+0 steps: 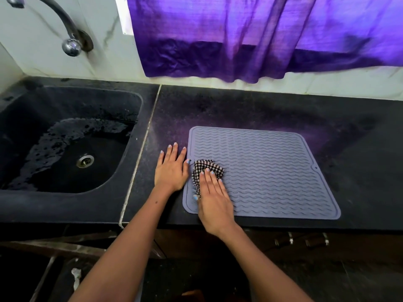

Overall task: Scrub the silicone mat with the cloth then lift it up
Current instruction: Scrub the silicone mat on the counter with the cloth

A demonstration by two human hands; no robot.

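Observation:
A grey-blue silicone mat [270,171] with wavy ridges lies flat on the black counter, close to the front edge. A black-and-white checked cloth [206,168] sits bunched on the mat's left part. My right hand [214,199] presses flat on the cloth, fingers spread over it. My left hand [172,168] lies palm down on the counter just left of the mat, fingers apart, thumb touching the mat's left rim. It holds nothing.
A black sink [65,144] with a metal drain and wet patches is set into the counter at the left. A curved tap [65,29] is fixed to the wall above it. A purple curtain [261,35] hangs behind the counter [359,131].

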